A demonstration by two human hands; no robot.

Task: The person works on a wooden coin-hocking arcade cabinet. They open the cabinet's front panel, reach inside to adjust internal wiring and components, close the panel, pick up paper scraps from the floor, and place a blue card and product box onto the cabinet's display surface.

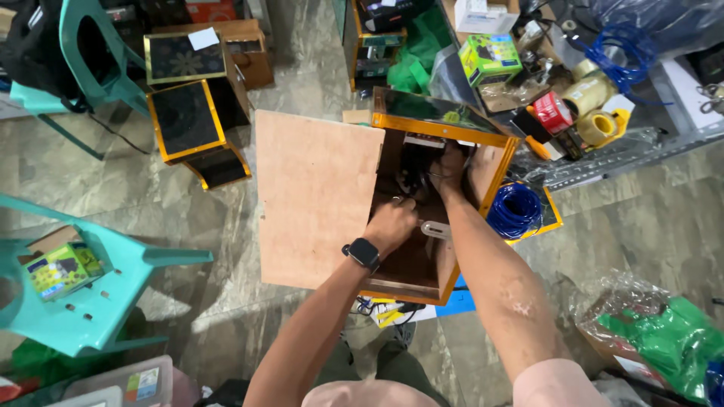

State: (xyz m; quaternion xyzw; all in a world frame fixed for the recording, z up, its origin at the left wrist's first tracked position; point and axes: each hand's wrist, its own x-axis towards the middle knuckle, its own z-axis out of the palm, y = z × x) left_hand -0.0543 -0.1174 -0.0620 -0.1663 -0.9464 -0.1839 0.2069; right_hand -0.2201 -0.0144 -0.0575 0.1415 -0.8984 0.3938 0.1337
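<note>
Wooden box (411, 279) lies open-side up, long axis running away from the person. Both hands are inside: left hand (391, 224) nearer, fist closed (contents hidden); right hand (451, 172) deeper, grip unclear.

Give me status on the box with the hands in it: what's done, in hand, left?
Done: the box has its gold-edged frame and top panel; a metal bracket sits inside. In hand: left hand and right hand both work at dark parts deep inside; what they grip is hidden. Left: the plywood panel lies open beside the cavity, not closed over it.
</note>
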